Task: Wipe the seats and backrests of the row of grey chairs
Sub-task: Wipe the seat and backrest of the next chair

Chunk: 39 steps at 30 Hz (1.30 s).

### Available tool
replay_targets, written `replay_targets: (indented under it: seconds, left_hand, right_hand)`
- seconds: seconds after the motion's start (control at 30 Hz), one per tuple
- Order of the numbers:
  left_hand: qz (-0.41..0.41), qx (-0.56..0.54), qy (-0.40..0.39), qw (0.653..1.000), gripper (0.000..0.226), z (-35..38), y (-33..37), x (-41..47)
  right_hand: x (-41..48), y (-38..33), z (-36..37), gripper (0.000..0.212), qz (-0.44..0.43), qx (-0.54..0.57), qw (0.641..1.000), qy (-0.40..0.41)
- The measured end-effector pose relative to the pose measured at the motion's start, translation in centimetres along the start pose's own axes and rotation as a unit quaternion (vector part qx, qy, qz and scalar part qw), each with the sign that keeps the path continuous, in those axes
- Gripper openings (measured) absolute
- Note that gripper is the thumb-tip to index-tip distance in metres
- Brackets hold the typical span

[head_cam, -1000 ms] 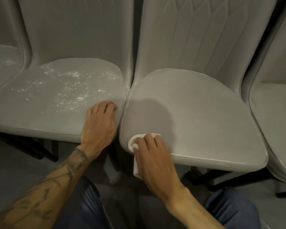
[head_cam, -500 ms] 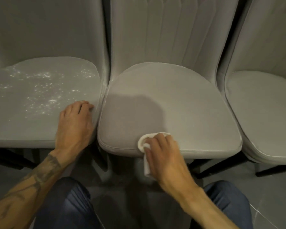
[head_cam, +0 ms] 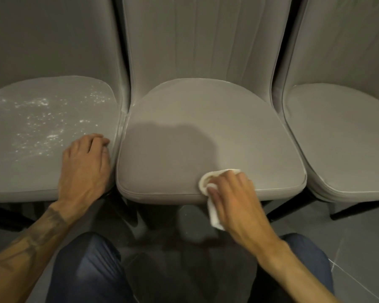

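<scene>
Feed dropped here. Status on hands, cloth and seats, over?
Right hand grips cloth, on middle seat front edge. Left hand rests on left seat; white specks there, unwiped. Nothing seen in the way.

Middle seat (head_cam: 206,127): matt grey velvety upholstery, smooth, piped edge. Left seat (head_cam: 31,167): same fabric, flecked with white specks. Cloth (head_cam: 213,212): white, soft. Floor (head_cam: 359,248): dark, slight sheen.

L hand (head_cam: 85,169) resting, R hand (head_cam: 234,200) curled.
</scene>
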<state>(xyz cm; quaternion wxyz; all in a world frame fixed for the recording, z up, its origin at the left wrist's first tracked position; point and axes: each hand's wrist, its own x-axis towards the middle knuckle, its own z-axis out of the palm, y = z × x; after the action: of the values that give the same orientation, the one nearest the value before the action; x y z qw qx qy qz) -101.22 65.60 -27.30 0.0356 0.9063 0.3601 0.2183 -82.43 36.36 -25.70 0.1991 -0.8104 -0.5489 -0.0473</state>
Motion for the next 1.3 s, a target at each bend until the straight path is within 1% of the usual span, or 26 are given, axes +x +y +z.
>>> replay_targets:
  seconds: [0.07, 0.13, 0.17, 0.23, 0.27, 0.3, 0.33, 0.37, 0.4, 0.43, 0.5, 0.57, 0.6, 0.67, 0.7, 0.77, 0.83, 0.9, 0.97, 1.03, 1.1, 1.17, 1.2, 1.3]
  left_hand:
    - [-0.013, -0.005, -0.01, 1.0, 0.041, -0.1, 0.3, 0.0]
    - [-0.032, -0.014, -0.01, 0.999, 0.043, 0.0, 1.0, -0.1]
    - [-0.037, -0.018, -0.004, 0.999, 0.043, 0.1, 1.7, -0.4]
    - [-0.034, -0.026, 0.01, 0.999, 0.04, 0.6, 3.5, -1.1]
    - [-0.03, -0.027, 0.019, 0.999, 0.039, 1.0, 4.4, -1.4]
    - [-0.027, -0.026, 0.031, 0.999, 0.037, 1.3, 5.2, -1.6]
    - [-0.028, -0.023, 0.046, 0.998, 0.035, 1.7, 5.8, -1.8]
    - [-0.034, -0.021, 0.059, 0.997, 0.034, 2.0, 6.3, -1.9]
    - [-0.042, -0.02, 0.069, 0.997, 0.034, 2.2, 6.7, -1.9]
    - [-0.05, -0.019, 0.074, 0.996, 0.034, 2.3, 6.9, -1.9]
    - [-0.058, -0.016, 0.083, 0.995, 0.033, 2.5, 7.3, -2.0]
    - [-0.056, -0.009, 0.093, 0.994, 0.032, 2.5, 7.4, -2.1]
    - [-0.055, -0.007, 0.097, 0.994, 0.031, 2.5, 7.5, -2.1]
    - [-0.052, -0.005, 0.104, 0.993, 0.03, 2.5, 7.5, -2.2]
    - [-0.05, -0.002, 0.107, 0.993, 0.029, 2.6, 7.5, -2.2]
    - [-0.053, 0.002, 0.114, 0.992, 0.028, 2.8, 7.4, -2.1]
    - [-0.056, 0.0, 0.118, 0.991, 0.029, 3.0, 7.4, -2.0]
    - [-0.053, -0.001, 0.126, 0.991, 0.029, 3.2, 7.3, -2.0]
    - [-0.047, -0.002, 0.13, 0.99, 0.029, 3.3, 7.1, -2.1]
    - [-0.051, 0.001, 0.134, 0.99, 0.028, 3.5, 7.0, -2.1]
    - [-0.052, 0.001, 0.136, 0.989, 0.028, 3.6, 6.9, -2.1]
    - [-0.051, -0.002, 0.135, 0.989, 0.028, 3.7, 6.9, -2.1]
    - [-0.051, 0.0, 0.133, 0.99, 0.028, 3.7, 6.8, -2.1]
    - [-0.054, -0.001, 0.131, 0.99, 0.027, 3.7, 6.9, -2.2]
  right_hand:
    - [-1.0, 1.6, -0.5, 0.025, 0.035, -0.031, 0.999, 0.029]
    - [-0.7, 0.3, 0.0, 0.024, 0.05, -0.025, 0.997, 0.049]
    - [-0.1, -0.9, 0.6, 0.021, 0.049, -0.011, 0.997, 0.054]
    - [1.1, -4.1, 1.9, 0.008, 0.013, -0.004, 0.999, 0.045]
    - [1.6, -5.1, 2.3, 0.027, -0.007, -0.019, 0.999, 0.041]
    - [1.6, -5.0, 2.5, 0.037, -0.028, -0.031, 0.999, 0.031]
    - [1.6, -4.1, 2.3, 0.03, -0.039, -0.034, 0.998, 0.021]
    - [1.1, -2.5, 1.9, 0.014, -0.052, -0.032, 0.998, 0.023]
    - [0.3, -0.9, 1.0, 0.013, -0.044, -0.028, 0.999, 0.012]
    - [-0.5, 0.8, 0.4, 0.021, -0.03, -0.04, 0.999, 0.01]
    - [-1.5, 2.5, -0.3, 0.026, 0.002, -0.066, 0.997, 0.034]
    - [-0.6, 0.5, 0.4, 0.026, 0.03, -0.04, 0.997, 0.054]
    - [0.3, -1.3, 1.3, 0.022, 0.029, -0.016, 0.998, 0.05]
    - [1.4, -4.5, 2.9, 0.006, -0.021, -0.023, 0.999, 0.043]
    - [1.4, -4.8, 3.4, 0.006, -0.036, -0.032, 0.998, 0.04]
    - [1.0, -2.3, 2.6, 0.01, -0.042, -0.016, 0.998, 0.038]
    - [-0.7, 1.3, 0.6, 0.018, -0.013, -0.023, 0.999, 0.032]
    - [-2.6, 5.3, -1.3, 0.02, 0.03, -0.072, 0.996, 0.039]
    - [-4.0, 8.0, -3.2, 0.018, 0.097, -0.083, 0.989, 0.073]
    - [-3.9, 7.7, -3.2, 0.017, 0.142, -0.084, 0.98, 0.112]
    - [-2.7, 4.8, -1.5, 0.016, 0.127, -0.049, 0.983, 0.122]
    - [-1.7, 1.6, 0.6, 0.017, 0.09, -0.005, 0.992, 0.09]
    - [-1.5, 1.1, 1.0, 0.018, 0.075, -0.003, 0.994, 0.075]
    - [-2.4, 4.0, -0.5, 0.019, 0.04, -0.046, 0.996, 0.065]
